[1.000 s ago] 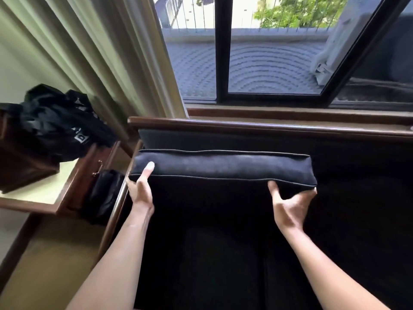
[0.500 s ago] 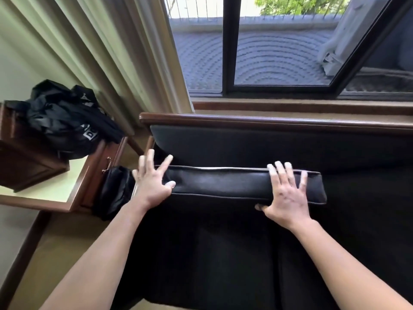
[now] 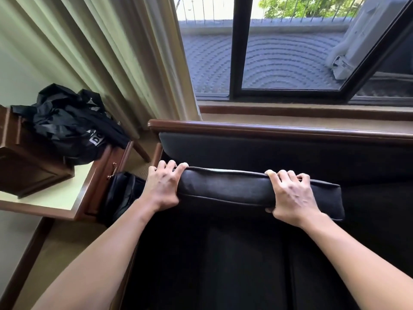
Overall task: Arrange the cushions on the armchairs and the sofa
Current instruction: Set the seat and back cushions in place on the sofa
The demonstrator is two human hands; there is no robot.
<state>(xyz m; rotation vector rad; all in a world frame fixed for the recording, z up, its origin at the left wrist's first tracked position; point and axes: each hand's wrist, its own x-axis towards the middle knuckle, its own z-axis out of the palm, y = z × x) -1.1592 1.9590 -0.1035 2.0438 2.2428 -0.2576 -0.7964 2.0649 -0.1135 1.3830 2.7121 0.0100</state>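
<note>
A long black cushion [image 3: 225,191] with piped edges lies across the dark sofa [image 3: 223,265], just in front of its padded back [image 3: 257,151]. My left hand [image 3: 163,186] curls over the cushion's left end, fingers hooked on its top edge. My right hand [image 3: 292,195] grips it further right, fingers over the top and thumb under the front. The sofa's wooden top rail [image 3: 268,130] runs behind. The cushion's underside is hidden.
A wooden side table [image 3: 73,193] stands left of the sofa with a black bag [image 3: 71,121] and a wooden box [image 3: 24,166] on it. A dark bag [image 3: 120,193] hangs between table and sofa. Curtains [image 3: 116,52] and a window [image 3: 279,52] are behind.
The cushion has come down from the sofa back toward the seat. My hands went from flat, spread fingers on it to curled fingers gripping its top edge.
</note>
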